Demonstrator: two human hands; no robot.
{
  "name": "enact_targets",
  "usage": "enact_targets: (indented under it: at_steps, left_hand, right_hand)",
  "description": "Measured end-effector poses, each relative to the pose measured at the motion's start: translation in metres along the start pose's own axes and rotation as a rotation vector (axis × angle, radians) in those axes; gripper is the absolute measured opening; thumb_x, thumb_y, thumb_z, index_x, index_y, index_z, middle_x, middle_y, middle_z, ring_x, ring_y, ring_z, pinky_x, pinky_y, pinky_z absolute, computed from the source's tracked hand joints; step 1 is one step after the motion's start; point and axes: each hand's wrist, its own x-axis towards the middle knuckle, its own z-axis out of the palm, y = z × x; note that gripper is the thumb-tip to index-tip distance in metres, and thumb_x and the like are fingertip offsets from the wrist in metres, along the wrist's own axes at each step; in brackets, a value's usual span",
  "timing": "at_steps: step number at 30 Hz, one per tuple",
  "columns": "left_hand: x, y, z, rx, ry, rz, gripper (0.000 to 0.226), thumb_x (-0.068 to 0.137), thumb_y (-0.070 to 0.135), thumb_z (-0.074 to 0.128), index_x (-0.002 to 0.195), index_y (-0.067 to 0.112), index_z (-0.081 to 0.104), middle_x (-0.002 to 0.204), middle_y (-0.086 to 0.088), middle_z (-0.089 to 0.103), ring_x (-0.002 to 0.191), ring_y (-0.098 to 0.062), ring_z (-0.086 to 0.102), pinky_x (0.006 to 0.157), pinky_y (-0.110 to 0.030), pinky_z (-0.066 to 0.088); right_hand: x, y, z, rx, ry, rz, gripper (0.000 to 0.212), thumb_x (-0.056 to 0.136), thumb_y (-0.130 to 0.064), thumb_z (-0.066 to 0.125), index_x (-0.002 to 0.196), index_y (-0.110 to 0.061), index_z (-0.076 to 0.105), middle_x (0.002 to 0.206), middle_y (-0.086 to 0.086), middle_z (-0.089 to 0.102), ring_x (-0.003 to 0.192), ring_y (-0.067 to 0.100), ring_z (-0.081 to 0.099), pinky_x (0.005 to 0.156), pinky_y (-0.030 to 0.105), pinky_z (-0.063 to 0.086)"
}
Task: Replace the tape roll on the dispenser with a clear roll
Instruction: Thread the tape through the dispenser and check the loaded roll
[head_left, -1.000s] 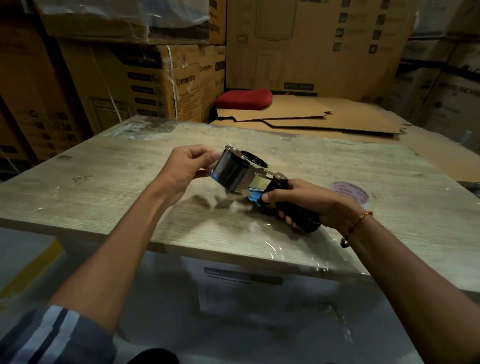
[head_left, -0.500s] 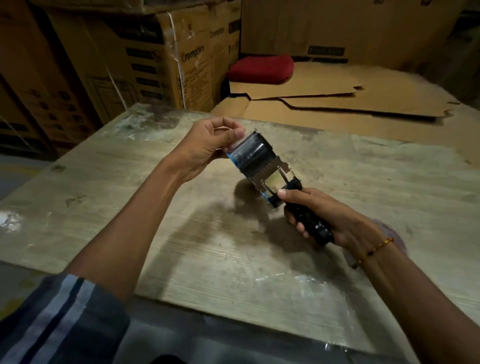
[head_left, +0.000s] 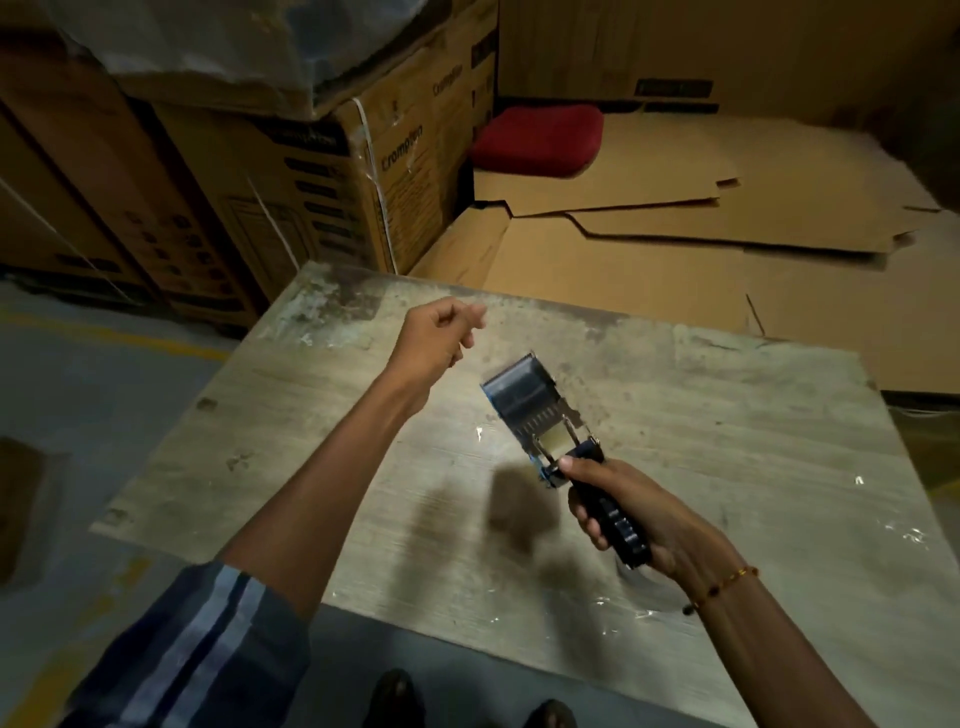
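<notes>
My right hand (head_left: 631, 512) grips the black handle of the tape dispenser (head_left: 545, 431) and holds it above the wooden table (head_left: 727, 467), its head pointing up and to the left. A dark, glossy tape roll (head_left: 519, 392) sits on the head of the dispenser. My left hand (head_left: 439, 338) hovers apart from the dispenser, up and to its left, with the fingers loosely curled and nothing visible in them.
Stacked printed cardboard boxes (head_left: 311, 182) stand behind the table on the left. Flattened cardboard sheets (head_left: 675, 234) and a red cushion (head_left: 537, 140) lie behind it. Scraps of clear tape (head_left: 623, 618) stick to the table near its front edge. My shoes (head_left: 400, 696) show below.
My left hand has let go of the roll end of the dispenser and moved away up and to the left. The view has tilted further down.
</notes>
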Motion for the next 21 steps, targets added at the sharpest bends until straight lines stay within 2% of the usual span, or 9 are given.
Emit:
enact_targets:
  at_steps: [3, 6, 7, 9, 12, 15, 17, 19, 21]
  left_hand:
    - [-0.023, 0.021, 0.002, 0.123, 0.163, 0.118, 0.025, 0.097, 0.032, 0.061, 0.081, 0.014, 0.068, 0.070, 0.006, 0.060, 0.060, -0.002, 0.051, 0.062, -0.021, 0.044]
    - [-0.065, 0.033, 0.007, 0.335, 0.104, 0.290, 0.017, 0.098, 0.029, 0.061, 0.097, 0.016, 0.072, 0.093, 0.010, 0.068, 0.082, 0.003, 0.060, 0.073, -0.011, 0.047]
    - [-0.075, 0.032, 0.009, 0.370, 0.056, 0.300, 0.018, 0.097, 0.029, 0.061, 0.106, 0.018, 0.072, 0.102, 0.011, 0.068, 0.091, 0.004, 0.061, 0.079, -0.013, 0.048]
    - [-0.087, 0.027, 0.012, 0.388, -0.023, 0.243, 0.030, 0.098, 0.031, 0.060, 0.124, 0.019, 0.066, 0.113, 0.012, 0.067, 0.103, 0.001, 0.062, 0.091, -0.025, 0.052]
    - [-0.091, 0.022, 0.008, 0.393, -0.078, 0.128, 0.041, 0.099, 0.033, 0.057, 0.137, 0.017, 0.057, 0.103, 0.014, 0.066, 0.103, -0.006, 0.063, 0.098, -0.035, 0.052]
    - [-0.085, 0.023, 0.001, 0.393, -0.157, 0.079, 0.041, 0.100, 0.038, 0.055, 0.135, 0.018, 0.059, 0.112, 0.002, 0.070, 0.108, -0.014, 0.064, 0.098, -0.038, 0.053]
    - [-0.077, 0.024, -0.006, 0.384, -0.212, 0.072, 0.036, 0.100, 0.041, 0.054, 0.126, 0.020, 0.065, 0.116, 0.001, 0.071, 0.109, -0.012, 0.065, 0.096, -0.034, 0.052]
    - [-0.069, 0.026, -0.013, 0.359, -0.270, 0.078, 0.031, 0.100, 0.042, 0.053, 0.114, 0.021, 0.071, 0.108, 0.006, 0.074, 0.103, -0.008, 0.066, 0.092, -0.031, 0.052]
    - [-0.060, 0.027, -0.023, 0.323, -0.319, 0.070, 0.039, 0.097, 0.051, 0.052, 0.105, 0.019, 0.073, 0.097, 0.003, 0.075, 0.097, -0.014, 0.069, 0.093, -0.039, 0.054]
  right_hand:
    - [-0.015, -0.005, -0.004, 0.011, 0.001, 0.016, 0.038, 0.094, -0.033, 0.068, 0.116, -0.004, 0.061, 0.067, 0.010, 0.059, 0.049, 0.016, 0.052, 0.042, 0.025, 0.044]
    - [-0.024, -0.006, -0.006, 0.014, 0.002, 0.032, 0.041, 0.093, -0.034, 0.069, 0.120, -0.005, 0.060, 0.066, 0.009, 0.059, 0.049, 0.016, 0.053, 0.042, 0.025, 0.045]
    - [-0.025, -0.006, -0.005, 0.009, 0.002, 0.035, 0.042, 0.092, -0.034, 0.070, 0.120, -0.005, 0.060, 0.066, 0.009, 0.060, 0.049, 0.016, 0.053, 0.042, 0.026, 0.045]
    - [-0.028, -0.006, -0.002, -0.008, 0.001, 0.042, 0.043, 0.092, -0.034, 0.070, 0.122, -0.005, 0.060, 0.066, 0.009, 0.060, 0.049, 0.017, 0.054, 0.043, 0.027, 0.046]
    - [-0.031, -0.007, 0.005, -0.009, 0.010, 0.043, 0.043, 0.091, -0.034, 0.071, 0.123, -0.007, 0.060, 0.066, 0.009, 0.061, 0.049, 0.017, 0.055, 0.043, 0.027, 0.046]
    - [-0.033, -0.008, 0.013, -0.021, 0.032, 0.043, 0.041, 0.091, -0.034, 0.071, 0.123, -0.010, 0.060, 0.067, 0.008, 0.062, 0.050, 0.016, 0.056, 0.044, 0.027, 0.047]
    - [-0.035, -0.010, 0.022, -0.021, 0.061, 0.032, 0.041, 0.091, -0.036, 0.072, 0.122, -0.012, 0.061, 0.066, 0.008, 0.062, 0.050, 0.016, 0.056, 0.044, 0.027, 0.047]
    - [-0.038, -0.011, 0.034, -0.014, 0.093, 0.007, 0.039, 0.091, -0.036, 0.071, 0.120, -0.012, 0.062, 0.065, 0.007, 0.062, 0.049, 0.016, 0.056, 0.044, 0.026, 0.046]
    - [-0.041, -0.012, 0.050, -0.016, 0.140, -0.003, 0.035, 0.093, -0.037, 0.069, 0.117, -0.012, 0.064, 0.065, 0.006, 0.062, 0.049, 0.015, 0.056, 0.043, 0.026, 0.047]
